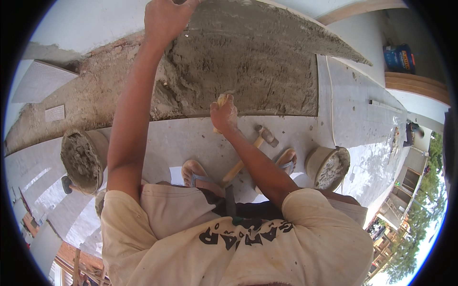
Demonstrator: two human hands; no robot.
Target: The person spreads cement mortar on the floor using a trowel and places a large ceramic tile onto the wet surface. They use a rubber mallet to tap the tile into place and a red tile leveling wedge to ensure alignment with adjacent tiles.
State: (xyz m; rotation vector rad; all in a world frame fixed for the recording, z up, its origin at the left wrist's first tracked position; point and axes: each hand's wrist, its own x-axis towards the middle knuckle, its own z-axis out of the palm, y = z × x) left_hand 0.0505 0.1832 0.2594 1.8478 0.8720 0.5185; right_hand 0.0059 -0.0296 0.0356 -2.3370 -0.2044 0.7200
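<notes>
At the top, my left hand [167, 21] is closed at the left end of a large tile [286, 31] that leans tilted, its visible face coated with grey mortar. Part of its fingers is cut off by the picture's edge. Below the tile spreads a bed of wet mortar [248, 71]. My right hand [224, 114], dusted with mortar, is closed round a pale yellowish piece [221, 101] at the bed's near edge; its exact kind is hidden by the fingers. A hammer [268, 135] with a wooden handle lies between my sandalled feet.
Mortar-filled buckets stand at left [98, 148] and right [315, 162]. Tiled floor [358, 114] runs right, with a cable [331, 95] across it. A small tile offcut [55, 113] and larger tile pieces [43, 81] sit left. A blue bucket [400, 58] and another person [411, 133] are far right.
</notes>
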